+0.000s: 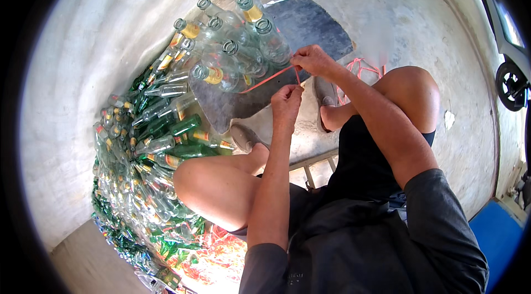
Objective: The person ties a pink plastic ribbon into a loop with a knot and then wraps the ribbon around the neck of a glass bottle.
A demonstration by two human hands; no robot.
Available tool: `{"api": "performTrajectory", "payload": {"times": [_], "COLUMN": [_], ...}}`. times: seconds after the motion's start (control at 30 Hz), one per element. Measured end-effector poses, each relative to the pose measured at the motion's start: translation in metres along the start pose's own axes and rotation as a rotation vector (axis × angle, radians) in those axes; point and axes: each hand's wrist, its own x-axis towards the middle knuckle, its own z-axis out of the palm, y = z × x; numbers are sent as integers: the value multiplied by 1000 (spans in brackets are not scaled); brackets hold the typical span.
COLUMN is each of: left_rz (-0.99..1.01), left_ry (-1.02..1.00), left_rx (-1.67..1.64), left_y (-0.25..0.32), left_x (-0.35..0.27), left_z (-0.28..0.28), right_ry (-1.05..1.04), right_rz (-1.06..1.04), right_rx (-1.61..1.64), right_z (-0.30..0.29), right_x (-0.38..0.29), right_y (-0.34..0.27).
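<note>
A group of upright clear glass bottles [244,60], some with yellow neck labels, stands on a dark board [307,20]. Red plastic twine [267,79] runs from the base of the group to my hands. My right hand [311,60] pinches the twine beside the nearest right bottle [273,43]. Below it, my left hand [287,103] grips another stretch of the same twine between thumb and fingers. A short length spans the gap between both hands. How far the twine passes around the far side of the bottles is hidden.
Clear and green bottles lie heaped [153,186] along the wall on the left. Loose red twine [361,66] lies on the concrete floor by my right foot, and more twine [215,252] is piled at lower left. A wheeled vehicle [511,86] stands at far right.
</note>
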Motion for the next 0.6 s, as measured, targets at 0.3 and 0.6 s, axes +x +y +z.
{"api": "performTrajectory", "payload": {"times": [0.3, 0.6], "left_rz": [-184, -132], "left_ry": [-68, -109], "left_rx": [-268, -871], "left_y": [7, 16], "left_x": [-11, 10], "left_z": [-8, -11], "right_ry": [-21, -101], "right_rz": [-126, -50], "right_rx": [-145, -171], "right_z": [-7, -11], "right_x": [7, 12], "right_y": [16, 14]}}
